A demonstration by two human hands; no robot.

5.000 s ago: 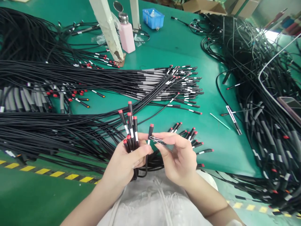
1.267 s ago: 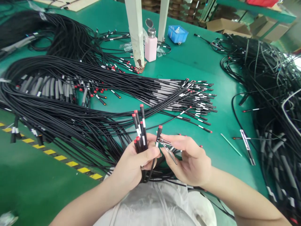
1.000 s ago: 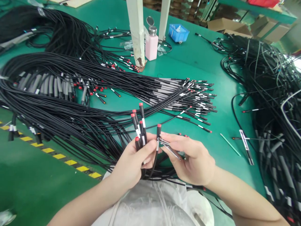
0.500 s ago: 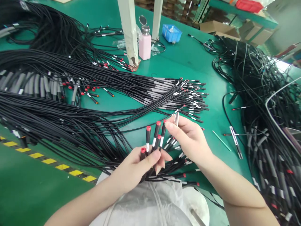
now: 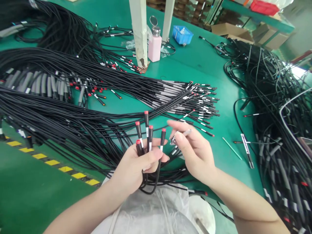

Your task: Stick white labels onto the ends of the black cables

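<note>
The left hand (image 5: pixel 140 165) grips several black connectors (image 5: pixel 146 122) above the near edge of the green table (image 5: pixel 195 61), fanned upward, apparently for access to each end. The rightmost connector (image 5: pixel 162 139) stands apart, presumably to isolate it. The right hand (image 5: pixel 198 156) pinches a small metal tool (image 5: pixel 187 132) just beside it, apart from it. Each connector is slim and cylindrical, with a red cap (image 5: pixel 146 112); white labels (image 5: pixel 147 131) show below several.

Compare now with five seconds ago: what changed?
The left hand holds fewer red-tipped connectors: five show, against seven, so two were probably let go. The right hand has drawn the metal tool rightward, off the separated connector, without releasing it. Unchanged: the pink bottle and blue bin on the green table.
</note>
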